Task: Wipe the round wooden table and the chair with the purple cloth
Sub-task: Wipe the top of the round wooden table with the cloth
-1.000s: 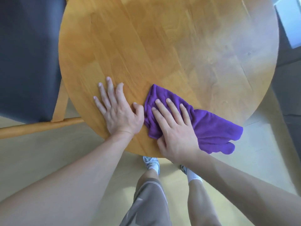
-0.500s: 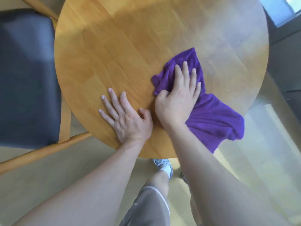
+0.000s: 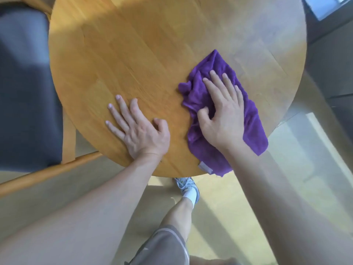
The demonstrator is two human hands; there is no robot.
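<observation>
Right hand [image 3: 223,119] flat on purple cloth [image 3: 215,73], left hand [image 3: 141,131] splayed on table [image 3: 133,54]

Both my hands flat and low, arms reaching forward.

My left hand [image 3: 140,133] lies palm down, fingers spread and pointing up and to the left, thumb tucked toward the right; its forearm runs back to the lower left, bare. My right hand [image 3: 222,115] is also palm down, fingers [image 3: 216,81] extended and slightly apart, thumb curled inward at the left side; it presses flat rather than gripping. My right forearm comes in from the lower right. The two hands sit near each other, not touching.
</observation>
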